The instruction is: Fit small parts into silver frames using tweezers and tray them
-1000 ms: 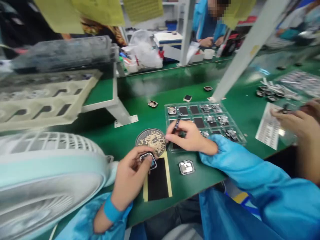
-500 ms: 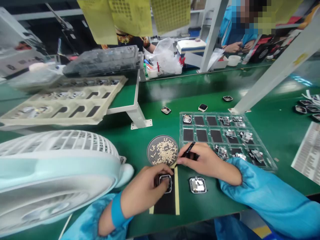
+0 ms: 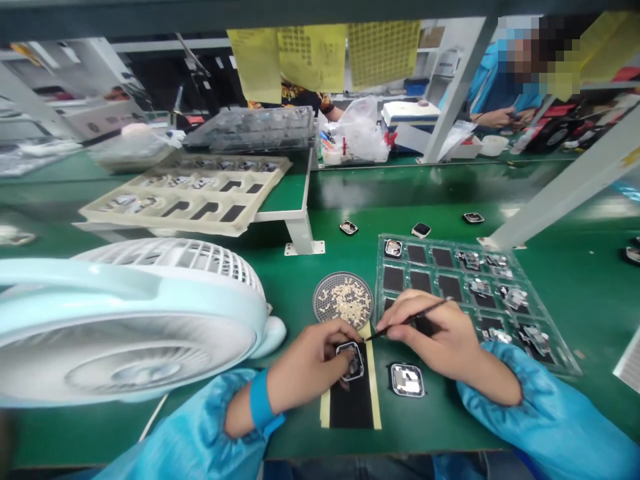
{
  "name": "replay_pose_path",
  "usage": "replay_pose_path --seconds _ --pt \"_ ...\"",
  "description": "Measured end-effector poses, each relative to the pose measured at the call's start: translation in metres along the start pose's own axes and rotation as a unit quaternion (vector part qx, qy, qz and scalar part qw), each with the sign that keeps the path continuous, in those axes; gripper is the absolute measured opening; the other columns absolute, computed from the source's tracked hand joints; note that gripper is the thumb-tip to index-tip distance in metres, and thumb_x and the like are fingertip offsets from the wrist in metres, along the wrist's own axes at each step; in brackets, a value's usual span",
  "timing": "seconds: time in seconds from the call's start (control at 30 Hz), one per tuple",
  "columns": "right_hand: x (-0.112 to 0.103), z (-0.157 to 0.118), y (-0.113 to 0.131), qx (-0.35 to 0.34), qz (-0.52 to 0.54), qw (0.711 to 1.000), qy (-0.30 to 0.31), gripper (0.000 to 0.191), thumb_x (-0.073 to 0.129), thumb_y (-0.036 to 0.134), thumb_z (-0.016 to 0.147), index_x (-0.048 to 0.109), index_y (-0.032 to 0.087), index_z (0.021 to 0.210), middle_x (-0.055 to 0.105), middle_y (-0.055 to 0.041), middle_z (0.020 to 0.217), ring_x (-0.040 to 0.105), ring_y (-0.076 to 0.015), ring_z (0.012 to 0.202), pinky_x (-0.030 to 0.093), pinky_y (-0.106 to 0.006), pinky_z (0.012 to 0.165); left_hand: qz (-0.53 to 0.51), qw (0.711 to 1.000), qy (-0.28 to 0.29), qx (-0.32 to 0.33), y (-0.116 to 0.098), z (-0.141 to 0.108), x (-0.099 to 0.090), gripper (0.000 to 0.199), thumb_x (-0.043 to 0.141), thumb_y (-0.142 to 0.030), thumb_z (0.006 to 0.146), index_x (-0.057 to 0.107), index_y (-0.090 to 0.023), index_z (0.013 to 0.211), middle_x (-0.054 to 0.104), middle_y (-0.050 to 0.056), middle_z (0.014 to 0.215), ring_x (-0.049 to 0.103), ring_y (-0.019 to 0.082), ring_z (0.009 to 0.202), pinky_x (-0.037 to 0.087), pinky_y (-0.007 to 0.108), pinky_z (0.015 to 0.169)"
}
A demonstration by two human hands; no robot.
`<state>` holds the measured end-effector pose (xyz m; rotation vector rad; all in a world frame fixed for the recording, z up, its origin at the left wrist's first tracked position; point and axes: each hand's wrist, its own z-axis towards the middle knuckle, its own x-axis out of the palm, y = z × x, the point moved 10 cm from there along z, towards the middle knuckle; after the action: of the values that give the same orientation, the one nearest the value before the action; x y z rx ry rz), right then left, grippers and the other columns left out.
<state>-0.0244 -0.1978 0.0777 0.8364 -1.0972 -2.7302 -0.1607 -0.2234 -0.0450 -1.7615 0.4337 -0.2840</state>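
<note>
Left hand (image 3: 313, 365) clamps the silver-rimmed square watch case (image 3: 351, 361) above the black rectangular mat (image 3: 351, 405), presumably steadying it. Right hand (image 3: 437, 333) pinches thin dark tweezers (image 3: 411, 319), tip beside the case, likely for fine placement. 1 perforated round grey dish (image 3: 319, 299) sits near, apparently for reach.

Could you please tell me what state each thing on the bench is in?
Left hand: closed on a watch case
Right hand: gripping a slim dark tool
Loose watch case: open, insides showing
Round dish: holding small pale pieces
Clear tray: partly filled
Fan: upright; running or not, unclear
</note>
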Motion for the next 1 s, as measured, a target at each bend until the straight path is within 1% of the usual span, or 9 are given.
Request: replay_pose_path --seconds 0.1,0.17,0.3,0.4,0.47,0.6,0.7,0.93,1.0 --pt "0.008 -0.002 0.014 -0.06 0.003 0.998 0.019 0.027 0.074 0.002 0.078 0.067 0.016 0.1 0.074 -0.0024 0.092 0.068 -0.0097 0.086 0.058 -0.026 0.077 -0.057 0.998 0.0 -0.006 0.003 0.002 0.002 0.02 0.062 -0.025 0.088 0.059 -0.014 0.104 0.069 0.005 0.086 0.066 0.014 0.066 0.059 0.028 0.061" --pt "0.013 -0.005 0.016 -0.077 -0.001 0.996 0.033 0.027 0.075 0.002 0.077 0.067 0.014 0.1 0.074 -0.0038 0.093 0.068 -0.0102 0.087 0.058 -0.027 0.078 -0.079 0.997 0.004 -0.009 0.004 0.003 0.003 0.022 0.064 -0.026 0.088 0.059 -0.013 0.105 0.068 0.005 0.083 0.067 0.015 0.064 0.06 0.029 0.06" --pt "0.02 -0.006 0.013 -0.077 -0.008 0.996 0.05 0.027 0.075 0.002 0.078 0.068 0.014 0.101 0.074 -0.0047 0.095 0.069 -0.0102 0.089 0.058 -0.027 0.079 -0.094 0.995 0.002 -0.015 0.003 0.003 0.002 0.022 0.065 -0.026 0.088 0.059 -0.013 0.105 0.068 0.005 0.083 0.067 0.013 0.062 0.06 0.026 0.058" --pt "0.02 -0.005 0.012 -0.077 -0.012 0.996 0.052 0.028 0.075 0.003 0.078 0.068 0.015 0.102 0.074 -0.0048 0.094 0.069 -0.0102 0.089 0.058 -0.027 0.079 -0.087 0.996 -0.001 -0.024 0.002 0.002 0.002 0.019 0.064 -0.023 0.089 0.059 -0.013 0.104 0.069 0.005 0.083 0.067 0.012 0.06 0.056 0.02 0.052" --pt "0.02 -0.005 0.012 -0.074 -0.014 0.996 0.054 0.027 0.075 0.004 0.078 0.068 0.015 0.102 0.074 -0.0047 0.093 0.069 -0.0102 0.089 0.059 -0.026 0.079 -0.084 0.996 -0.003 -0.028 0.002 0.001 0.002 0.019 0.064 -0.022 0.088 0.059 -0.013 0.104 0.07 0.005 0.083 0.067 0.012 0.06 0.055 0.02 0.051" --pt "0.021 -0.003 0.013 -0.072 -0.017 0.996 0.057 0.022 0.073 0.006 0.081 0.069 0.015 0.1 0.074 -0.0047 0.091 0.07 -0.0099 0.088 0.059 -0.026 0.079 -0.091 0.996 -0.007 -0.022 0.001 0.001 0.002 0.019 0.064 -0.022 0.088 0.06 -0.013 0.104 0.07 0.005 0.084 0.067 0.012 0.062 0.06 0.023 0.056" --pt "0.022 -0.003 0.014 -0.073 -0.015 0.995 0.059 0.019 0.072 0.008 0.083 0.069 0.016 0.1 0.074 -0.0044 0.091 0.07 -0.0096 0.088 0.059 -0.025 0.079 -0.083 0.996 -0.004 -0.023 0.003 0.001 0.002 0.02 0.064 -0.022 0.087 0.06 -0.013 0.104 0.07 0.005 0.086 0.068 0.013 0.062 0.059 0.023 0.056" --pt "0.026 -0.005 0.012 -0.07 -0.031 0.994 0.079 0.024 0.075 0.006 0.08 0.07 0.016 0.1 0.074 -0.0038 0.092 0.07 -0.01 0.089 0.059 -0.026 0.08 -0.081 0.997 -0.004 -0.018 0.006 0.002 0.001 0.023 0.064 -0.024 0.087 0.061 -0.013 0.106 0.07 0.007 0.09 0.066 0.014 0.066 0.062 0.028 0.06" --pt "0.025 -0.004 0.013 -0.074 -0.031 0.994 0.075 0.025 0.075 0.006 0.079 0.069 0.016 0.101 0.074 -0.0041 0.092 0.07 -0.0103 0.09 0.059 -0.026 0.08 -0.084 0.996 -0.004 -0.018 0.006 0.002 0.002 0.024 0.064 -0.025 0.087 0.061 -0.013 0.107 0.07 0.007 0.091 0.066 0.014 0.068 0.062 0.029 0.061"
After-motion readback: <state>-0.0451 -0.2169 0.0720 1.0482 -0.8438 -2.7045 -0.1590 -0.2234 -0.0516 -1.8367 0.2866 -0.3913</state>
